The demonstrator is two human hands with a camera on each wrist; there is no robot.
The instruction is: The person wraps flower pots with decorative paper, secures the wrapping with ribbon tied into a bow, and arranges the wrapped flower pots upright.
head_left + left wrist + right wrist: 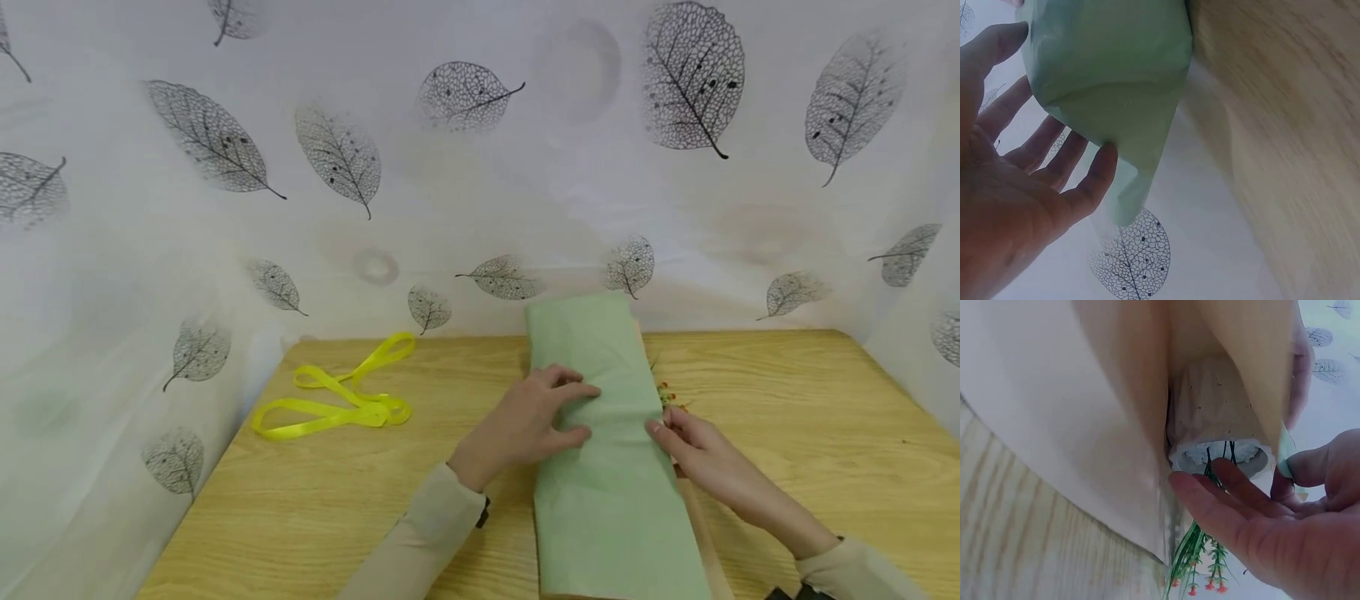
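Note:
A long sheet of wrapping paper (607, 500), green outside and tan inside, is folded over a small potted plant. My left hand (525, 421) rests on the paper's left part with its fingers spread. At the right edge, my right hand (708, 458) pinches the paper between thumb and forefinger, with its other fingers by the pot's mouth. In the right wrist view, the light pot (1216, 406) lies on its side inside the fold, white filling at its rim. Green stems with small red-orange flowers (1210, 586) stick out of it; the head view shows only their tips.
A yellow ribbon (300, 432) lies in loops on the left of the wooden table (810, 417). Behind the table hangs a pale cloth (480, 192) printed with dark leaf skeletons. The paper reaches past the table's back edge in the head view.

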